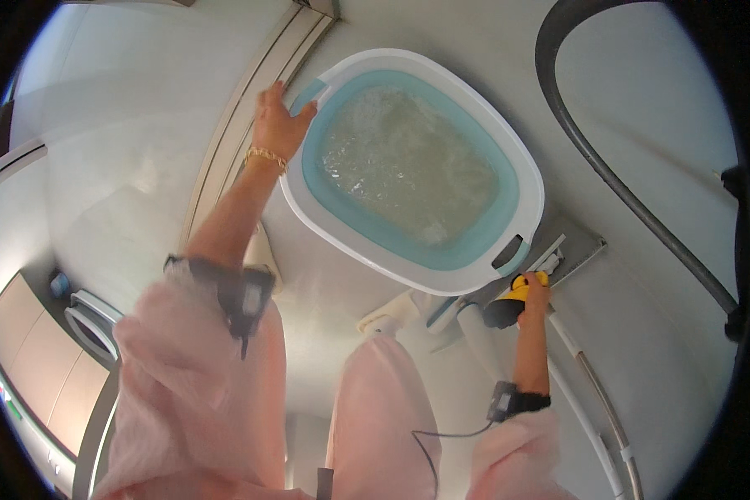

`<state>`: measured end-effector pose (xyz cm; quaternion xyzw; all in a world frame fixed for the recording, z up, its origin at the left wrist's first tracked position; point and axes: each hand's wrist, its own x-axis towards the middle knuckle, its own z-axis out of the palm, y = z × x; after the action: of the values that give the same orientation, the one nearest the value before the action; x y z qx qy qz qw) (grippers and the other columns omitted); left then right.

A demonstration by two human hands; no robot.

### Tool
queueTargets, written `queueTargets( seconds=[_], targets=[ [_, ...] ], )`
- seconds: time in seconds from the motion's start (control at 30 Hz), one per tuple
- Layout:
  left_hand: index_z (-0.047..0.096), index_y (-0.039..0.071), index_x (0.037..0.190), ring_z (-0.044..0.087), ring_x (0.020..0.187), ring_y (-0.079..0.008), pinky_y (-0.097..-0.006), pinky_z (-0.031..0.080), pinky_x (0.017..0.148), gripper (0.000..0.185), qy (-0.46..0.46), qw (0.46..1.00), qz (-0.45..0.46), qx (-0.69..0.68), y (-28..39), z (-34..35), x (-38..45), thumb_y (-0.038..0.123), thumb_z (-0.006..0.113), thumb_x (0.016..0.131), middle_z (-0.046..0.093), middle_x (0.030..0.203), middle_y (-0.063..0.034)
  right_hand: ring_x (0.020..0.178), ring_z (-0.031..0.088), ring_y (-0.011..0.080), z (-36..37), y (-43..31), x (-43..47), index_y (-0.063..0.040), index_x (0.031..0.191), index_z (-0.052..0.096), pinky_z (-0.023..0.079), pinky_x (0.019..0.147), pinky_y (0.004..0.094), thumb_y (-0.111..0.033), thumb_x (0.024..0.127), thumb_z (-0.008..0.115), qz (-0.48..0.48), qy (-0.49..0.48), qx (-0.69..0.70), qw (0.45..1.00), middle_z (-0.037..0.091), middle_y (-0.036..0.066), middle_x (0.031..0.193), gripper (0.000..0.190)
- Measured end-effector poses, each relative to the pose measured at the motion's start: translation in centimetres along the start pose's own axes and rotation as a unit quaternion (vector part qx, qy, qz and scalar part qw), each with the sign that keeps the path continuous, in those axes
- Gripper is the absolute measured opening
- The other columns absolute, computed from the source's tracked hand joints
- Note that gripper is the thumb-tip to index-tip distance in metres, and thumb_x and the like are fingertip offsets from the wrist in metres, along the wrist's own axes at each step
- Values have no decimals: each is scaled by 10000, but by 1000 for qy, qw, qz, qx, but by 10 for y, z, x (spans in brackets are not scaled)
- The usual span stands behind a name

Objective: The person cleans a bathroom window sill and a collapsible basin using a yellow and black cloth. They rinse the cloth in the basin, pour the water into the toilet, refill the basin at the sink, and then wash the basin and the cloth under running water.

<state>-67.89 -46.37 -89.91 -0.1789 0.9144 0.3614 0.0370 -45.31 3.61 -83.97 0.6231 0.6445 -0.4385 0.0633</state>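
Observation:
A white and turquoise plastic tub [410, 277] holds cloudy, rippling water [412, 162]. My left hand [281, 122], wearing a gold-coloured bracelet, is at the tub's upper left handle with fingers spread and nothing held; whether it touches the rim I cannot tell. Below the tub's lower right handle, my right hand [535, 294] is closed around a yellow and black object [506, 306], partly hidden by the fingers; its exact kind is unclear.
A sliding-door track [240, 119] runs along the left of the tub. Long-handled cleaning tools [590, 375] lean at the lower right, near a grey floor drain cover or plate [578, 250]. A thick grey hose [625, 194] curves at the right. A cable hangs by my right forearm.

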Motion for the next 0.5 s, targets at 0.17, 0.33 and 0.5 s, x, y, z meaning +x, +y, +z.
queueTargets(
  seconds=[0.17, 0.33, 0.5],
  targets=[
    [678, 42, 991, 503, 614, -133, -318, 469, 616, 425, -195, 967, -138, -84, -4, 20, 32, 442, 722, 853, 560, 694, -20, 770, 630, 225, 9, 7, 25, -75, 972, 605, 538, 687, 368, -239, 816, 675, 54, -99, -48, 993, 628, 64, 910, 236],
    [651, 59, 926, 475, 577, -110, -290, 421, 521, 415, -168, 973, -157, -36, -63, 41, 33, 467, 708, 869, 526, 659, -1, 824, 632, 224, 18, -10, 19, -104, 1011, 630, 516, 751, 343, -165, 828, 611, 129, -188, -57, 972, 664, 46, 912, 194],
    [591, 64, 825, 431, 520, -87, -270, 373, 465, 393, -151, 971, -173, -62, -58, -46, -17, 438, 680, 907, 496, 626, 16, 779, 644, 221, 22, -7, -25, -43, 999, 627, 532, 718, 331, -128, 807, 616, 73, -212, -51, 973, 671, 86, 881, 210]
  ],
)
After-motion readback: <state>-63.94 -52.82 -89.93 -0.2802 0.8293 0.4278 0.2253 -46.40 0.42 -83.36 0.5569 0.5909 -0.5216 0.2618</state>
